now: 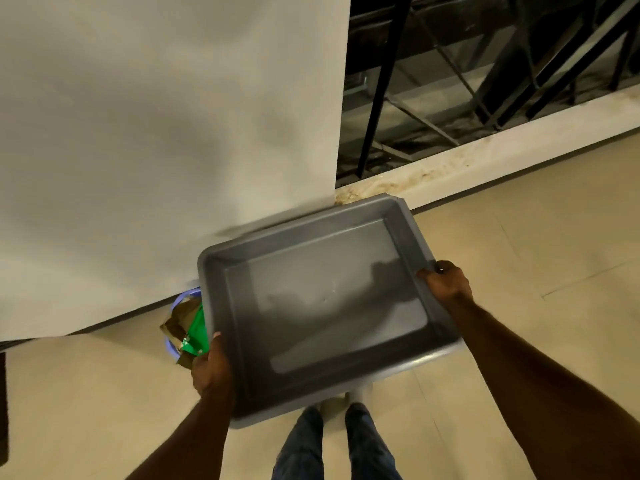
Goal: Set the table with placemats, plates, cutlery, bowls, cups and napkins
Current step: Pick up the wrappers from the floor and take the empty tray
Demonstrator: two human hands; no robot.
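Note:
I hold a grey plastic tub (322, 306) level in front of me, above the tiled floor. Nothing lies inside it. My left hand (211, 367) grips its left rim near the front corner. My right hand (446, 282) grips the right rim, fingers curled over the edge. No placemats, plates, cutlery, bowls, cups or napkins are in view.
A white wall (156, 133) rises ahead on the left. At its foot stands a pale blue bin (176, 303) stuffed with green and brown wrappers (194, 327). Dark metal railings (485, 71) stand behind a stained ledge (485, 157) at the right. My legs and feet (332, 441) show below.

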